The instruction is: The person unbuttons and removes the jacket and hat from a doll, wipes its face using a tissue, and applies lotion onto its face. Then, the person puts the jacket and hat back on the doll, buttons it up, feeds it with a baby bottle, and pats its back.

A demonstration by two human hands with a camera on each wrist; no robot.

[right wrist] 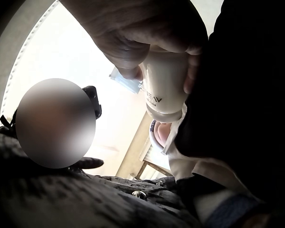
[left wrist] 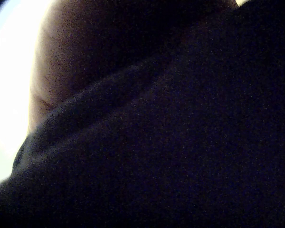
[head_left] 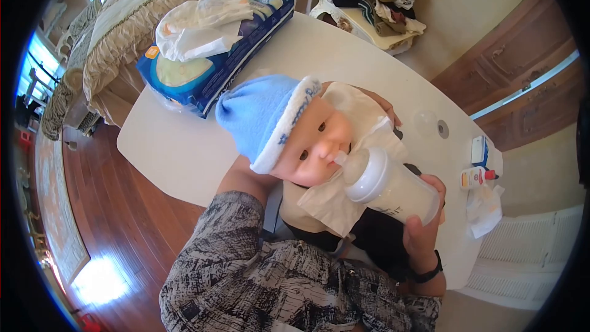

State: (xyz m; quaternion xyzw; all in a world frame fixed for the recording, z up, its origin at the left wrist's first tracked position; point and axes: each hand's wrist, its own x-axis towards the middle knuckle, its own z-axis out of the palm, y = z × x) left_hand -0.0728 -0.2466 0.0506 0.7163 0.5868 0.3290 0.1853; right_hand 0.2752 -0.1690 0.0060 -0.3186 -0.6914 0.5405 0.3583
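A baby doll (head_left: 313, 144) in a light blue knit hat (head_left: 261, 117) with white trim lies across the person's left arm, face up. The left hand (head_left: 386, 109) comes round the doll's far side and holds it; most of that hand is hidden behind the doll. Dark cloth (left wrist: 171, 142) fills most of the left wrist view. Gripped at its base by the right hand (head_left: 425, 224), a baby bottle (head_left: 399, 193) with whitish contents slants toward the doll, nipple at its mouth. In the right wrist view, fingers and thumb wrap the bottle (right wrist: 165, 80).
On the white table (head_left: 166, 160) lies a blue diaper pack (head_left: 246, 43) with a white cloth (head_left: 206, 21) on top. To the right stand a small bottle with a red cap (head_left: 473, 178) and a blue-white box (head_left: 479, 150). Folded clothes (head_left: 387, 0) are piled behind.
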